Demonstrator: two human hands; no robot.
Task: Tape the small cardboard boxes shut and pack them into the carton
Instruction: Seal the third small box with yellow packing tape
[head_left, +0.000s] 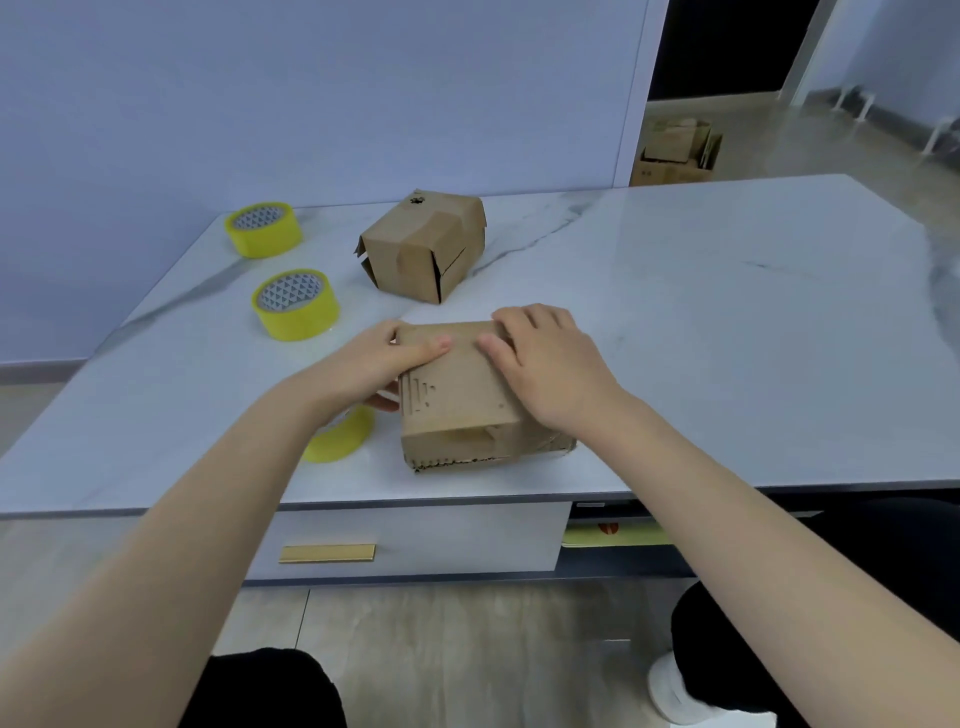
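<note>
Cardboard box (460, 397), creased, in left hand (363, 366), right hand (545, 364)

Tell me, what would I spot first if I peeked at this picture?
Two bare arms reach in, and the left-hand grip and right-hand grip hold a small brown cardboard box near the front edge of the white marble-look table. Behind it sits a second brown cardboard box with gaping flaps. Bright yellow tape rolls lie to the left.
</note>
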